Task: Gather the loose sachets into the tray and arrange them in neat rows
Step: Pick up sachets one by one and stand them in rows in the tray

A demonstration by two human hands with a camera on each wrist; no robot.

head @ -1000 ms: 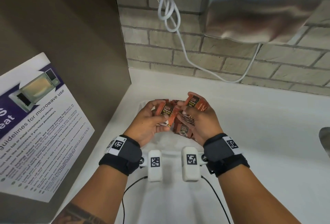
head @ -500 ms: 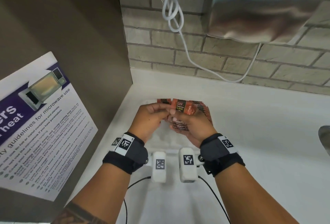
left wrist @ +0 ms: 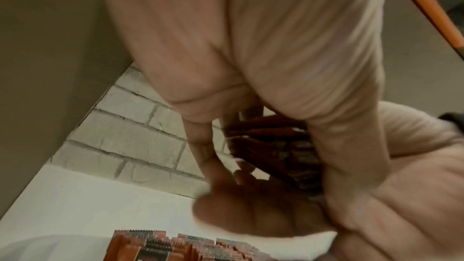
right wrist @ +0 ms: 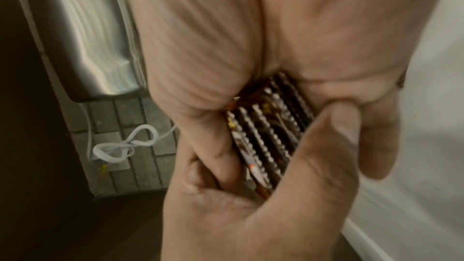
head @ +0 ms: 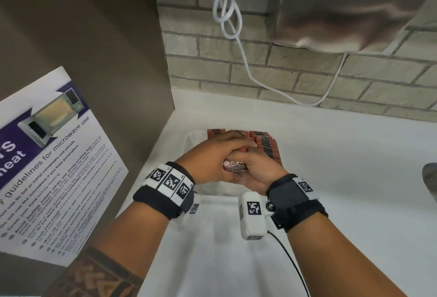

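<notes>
A stack of red-brown sachets (head: 234,166) is squeezed between both hands over the white tray (head: 189,138). My right hand (head: 255,169) grips the stack from the right, and in the right wrist view its fingers curl round the sachets' serrated edges (right wrist: 268,136). My left hand (head: 220,154) lies across the top of the stack, thumb at its near end. Behind the hands, more sachets (head: 267,145) stand on edge in rows in the tray; these standing sachets (left wrist: 155,245) show at the bottom of the left wrist view.
The tray sits in the back left corner of a white counter (head: 331,178), against a brown side panel (head: 94,60) with a microwave notice (head: 47,166). A steel hand dryer (head: 350,8) and its white cable (head: 227,13) hang on the brick wall. A metal sink edge (head: 430,178) shows far right.
The fanned, loose sachets have been squared into one tight stack. My left hand has come over the top of it, and both hands have sunk closer to the tray.
</notes>
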